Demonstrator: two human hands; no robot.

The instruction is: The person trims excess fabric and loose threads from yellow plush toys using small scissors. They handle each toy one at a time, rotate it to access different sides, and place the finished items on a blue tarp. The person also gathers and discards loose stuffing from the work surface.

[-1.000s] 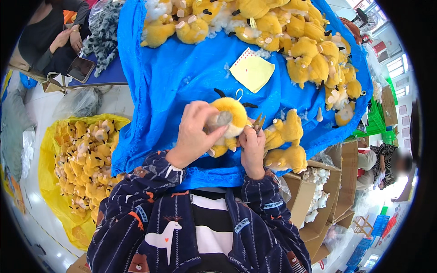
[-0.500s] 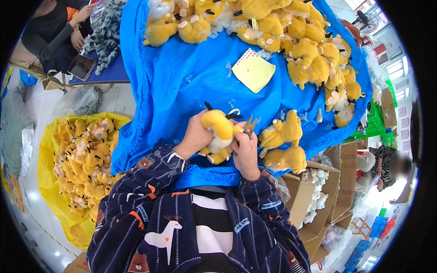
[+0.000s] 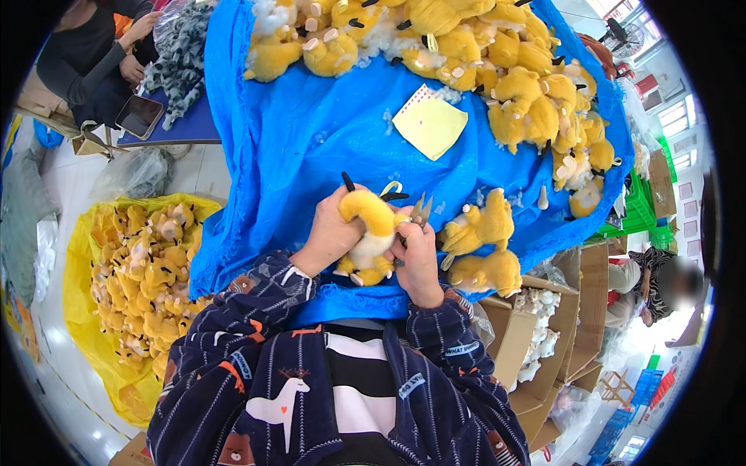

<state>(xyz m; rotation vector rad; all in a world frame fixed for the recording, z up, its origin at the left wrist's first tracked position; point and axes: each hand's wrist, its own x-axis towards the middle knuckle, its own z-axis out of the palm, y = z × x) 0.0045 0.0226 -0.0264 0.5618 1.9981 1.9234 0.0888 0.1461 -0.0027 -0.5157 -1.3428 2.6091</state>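
A yellow plush toy (image 3: 368,217) with a pale belly, dark pointed tips and a small ribbon loop is gripped at its side by my left hand (image 3: 328,234). My right hand (image 3: 420,262) is closed around small metal scissors (image 3: 422,210), whose blades point away from me beside the toy. The fingers of that hand also meet the toy's right edge; what they pinch there is hidden. Just right of it, more yellow plush toys (image 3: 486,272) lie on the blue sheet (image 3: 311,163).
Many yellow plush toys (image 3: 524,105) and white stuffing are heaped at the sheet's far side, near a yellow paper (image 3: 430,123). A yellow sack (image 3: 81,311) of plush toys stands at left, cardboard boxes (image 3: 571,311) at right. Another person (image 3: 85,66) sits far left by a phone (image 3: 140,116).
The held toy has shifted slightly left and turned a little. The scissors have tilted to point more directly away from me. Both hands keep their holds.
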